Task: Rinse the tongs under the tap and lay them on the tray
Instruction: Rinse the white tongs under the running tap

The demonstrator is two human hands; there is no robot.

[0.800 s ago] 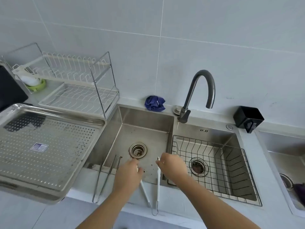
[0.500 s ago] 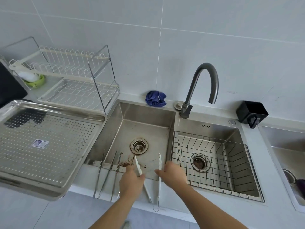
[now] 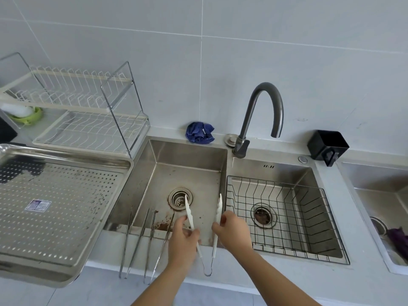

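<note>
White tongs (image 3: 217,219), arms in each hand's grip

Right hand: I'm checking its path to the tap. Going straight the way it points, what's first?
Probably the sink's divider wall, beside the white tongs that the right hand holds; depth is unclear.

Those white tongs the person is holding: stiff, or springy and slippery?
The white tongs probably spring: a thin wire loop joins two spread arms. They look light, each hand pinching one arm. Ridged edges may aid grip.
</note>
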